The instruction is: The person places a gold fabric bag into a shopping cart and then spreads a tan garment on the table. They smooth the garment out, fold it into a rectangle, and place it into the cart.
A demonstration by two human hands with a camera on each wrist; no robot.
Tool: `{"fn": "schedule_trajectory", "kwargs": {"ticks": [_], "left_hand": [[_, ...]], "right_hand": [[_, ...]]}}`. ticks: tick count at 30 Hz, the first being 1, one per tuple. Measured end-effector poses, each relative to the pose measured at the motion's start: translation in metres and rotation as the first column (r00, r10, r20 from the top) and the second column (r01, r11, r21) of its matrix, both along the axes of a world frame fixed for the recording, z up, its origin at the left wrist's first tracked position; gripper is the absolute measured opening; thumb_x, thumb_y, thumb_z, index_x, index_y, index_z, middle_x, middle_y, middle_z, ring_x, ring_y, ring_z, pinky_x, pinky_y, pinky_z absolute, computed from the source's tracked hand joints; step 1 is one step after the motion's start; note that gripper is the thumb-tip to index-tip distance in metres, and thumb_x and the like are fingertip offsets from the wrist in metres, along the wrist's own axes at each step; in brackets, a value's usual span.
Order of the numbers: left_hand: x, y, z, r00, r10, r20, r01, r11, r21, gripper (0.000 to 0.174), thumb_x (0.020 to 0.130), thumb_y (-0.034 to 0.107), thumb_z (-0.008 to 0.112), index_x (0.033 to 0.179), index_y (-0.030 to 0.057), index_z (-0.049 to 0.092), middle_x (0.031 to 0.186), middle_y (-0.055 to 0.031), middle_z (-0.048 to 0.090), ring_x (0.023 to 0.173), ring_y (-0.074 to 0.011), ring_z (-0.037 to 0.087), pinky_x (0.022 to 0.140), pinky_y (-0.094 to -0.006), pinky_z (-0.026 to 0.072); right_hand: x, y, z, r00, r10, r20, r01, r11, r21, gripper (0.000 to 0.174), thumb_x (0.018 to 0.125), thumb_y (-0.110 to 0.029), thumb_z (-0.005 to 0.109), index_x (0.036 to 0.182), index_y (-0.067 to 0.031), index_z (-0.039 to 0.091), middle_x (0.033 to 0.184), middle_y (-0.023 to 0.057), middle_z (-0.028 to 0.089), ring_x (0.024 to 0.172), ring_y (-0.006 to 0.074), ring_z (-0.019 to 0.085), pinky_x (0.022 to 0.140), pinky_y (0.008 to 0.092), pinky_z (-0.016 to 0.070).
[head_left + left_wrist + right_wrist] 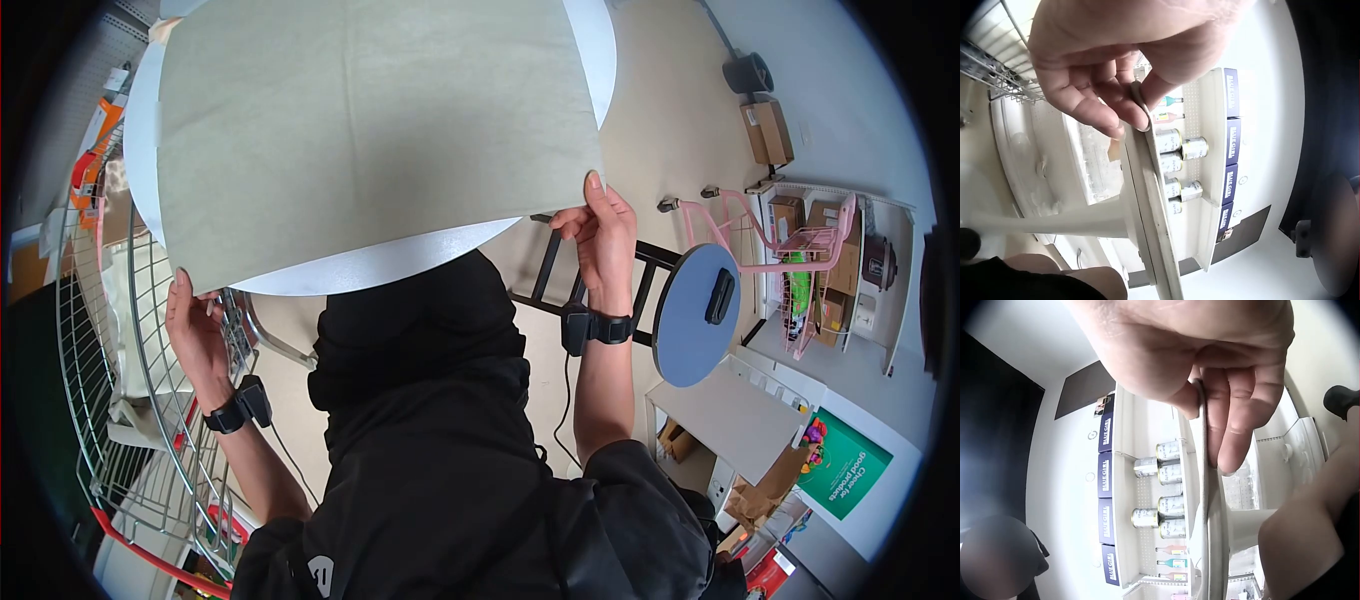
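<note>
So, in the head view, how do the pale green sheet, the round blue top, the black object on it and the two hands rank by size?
Largest to smallest:
1. Pale green sheet
2. Round blue top
3. Left hand and right hand, too alike to rank
4. Black object

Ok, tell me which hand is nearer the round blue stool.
Right. The right hand pinches the corner of the grey-green mat on the side toward the stool; the left hand pinches the opposite near corner, farther away.

Head view: looked down from above | wrist views: looked across, close to fingers (1100, 114) | both wrists saw cans (1195, 149)
</note>
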State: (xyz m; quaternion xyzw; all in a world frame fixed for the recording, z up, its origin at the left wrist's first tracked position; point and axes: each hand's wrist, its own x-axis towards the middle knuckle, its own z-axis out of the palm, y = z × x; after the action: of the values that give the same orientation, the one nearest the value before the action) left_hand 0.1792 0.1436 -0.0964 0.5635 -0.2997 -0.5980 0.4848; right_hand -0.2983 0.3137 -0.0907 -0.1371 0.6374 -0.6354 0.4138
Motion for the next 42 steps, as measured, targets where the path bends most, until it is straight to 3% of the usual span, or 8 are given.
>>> {"fn": "schedule_trajectory", "kwargs": {"ticks": [11,16,17,22,24,26,33,42], "left_hand": [[0.006,0.0,0.009,0.994,0.016,0.107,-0.014,1.0,-0.022,0.019,0.104,0.033,0.076,0.101,0.014,0.072,0.087,0.0021,0.074,0.077,-0.0065,0.07,0.062,-0.0195,0.0551],[0.004,0.0,0.006,0.99,0.039,0.134,-0.038,0.999,-0.012,0.019,0.103,0.033,0.077,0.101,0.0145,0.072,0.084,0.0045,0.07,0.073,-0.005,0.065,0.061,-0.0191,0.0532],[0.003,0.001,0.006,0.992,0.018,0.129,-0.021,1.0,0.021,0.021,0.102,0.034,0.078,0.103,0.0136,0.072,0.084,0.0054,0.068,0.073,-0.0047,0.062,0.06,-0.0191,0.0523],[0.007,0.002,0.016,0.984,-0.155,0.088,0.146,0.984,0.1,0.041,0.108,0.039,0.068,0.13,0.0051,0.068,0.111,-0.0056,0.077,0.095,-0.0108,0.074,0.067,-0.0233,0.0632],[0.016,-0.002,0.009,0.99,-0.116,0.079,0.112,0.992,0.052,0.035,0.108,0.034,0.068,0.123,0.0026,0.072,0.101,-0.0066,0.078,0.082,-0.0122,0.076,0.062,-0.0217,0.064],[0.023,-0.006,0.008,0.985,-0.114,0.133,0.113,0.994,0.016,0.03,0.106,0.031,0.071,0.116,0.0026,0.074,0.097,-0.0058,0.078,0.079,-0.0122,0.076,0.062,-0.0222,0.0642],[0.021,-0.006,0.007,0.989,-0.102,0.106,0.103,0.995,-0.004,0.028,0.105,0.028,0.074,0.109,0.0002,0.074,0.092,-0.008,0.079,0.073,-0.0136,0.076,0.062,-0.0214,0.0626],[0.018,0.004,0.02,0.98,-0.104,0.169,0.11,0.994,-0.023,0.029,0.105,0.029,0.074,0.103,0.0002,0.074,0.089,-0.0093,0.078,0.071,-0.0152,0.077,0.063,-0.0229,0.0618]], "right_hand": [[-0.005,0.005,0.01,0.998,0.039,-0.047,-0.038,0.999,0.027,0.041,0.112,-0.037,0.06,0.096,-0.0009,0.071,0.072,0.0171,0.076,0.059,0.0166,0.066,0.059,0.0263,0.0481],[-0.008,0.009,0.008,0.996,0.076,-0.039,-0.074,0.996,0.044,0.041,0.112,-0.036,0.061,0.101,0.0013,0.072,0.075,0.0173,0.076,0.064,0.0179,0.07,0.062,0.0263,0.0485],[-0.008,0.009,0.006,0.996,0.084,-0.029,-0.082,0.996,0.044,0.041,0.112,-0.036,0.061,0.103,0.0023,0.073,0.077,0.0175,0.077,0.065,0.0182,0.071,0.062,0.0263,0.0487],[-0.018,0.016,0.007,0.996,0.076,-0.051,-0.072,0.994,0.078,0.042,0.111,-0.034,0.062,0.113,0.0068,0.072,0.09,0.0173,0.078,0.069,0.019,0.075,0.062,0.0266,0.0517],[-0.018,0.014,0.006,0.992,0.098,-0.077,-0.089,0.99,0.106,0.042,0.112,-0.034,0.062,0.112,0.0064,0.073,0.088,0.0165,0.078,0.07,0.0197,0.075,0.06,0.0267,0.0522],[-0.023,0.016,0.003,0.991,0.101,-0.084,-0.095,0.993,0.068,0.041,0.112,-0.034,0.062,0.109,0.0053,0.073,0.086,0.0158,0.078,0.069,0.02,0.075,0.06,0.0266,0.0512],[-0.017,0.015,0.01,0.989,0.096,-0.114,-0.088,0.993,0.074,0.041,0.111,-0.037,0.062,0.096,0.0,0.073,0.077,0.0126,0.076,0.065,0.0194,0.073,0.061,0.027,0.0497],[-0.028,0.019,0.014,0.981,0.118,-0.156,-0.11,0.992,0.059,0.043,0.111,-0.038,0.063,0.099,0.0016,0.075,0.082,0.0153,0.078,0.069,0.0211,0.076,0.062,0.0282,0.05]]}}
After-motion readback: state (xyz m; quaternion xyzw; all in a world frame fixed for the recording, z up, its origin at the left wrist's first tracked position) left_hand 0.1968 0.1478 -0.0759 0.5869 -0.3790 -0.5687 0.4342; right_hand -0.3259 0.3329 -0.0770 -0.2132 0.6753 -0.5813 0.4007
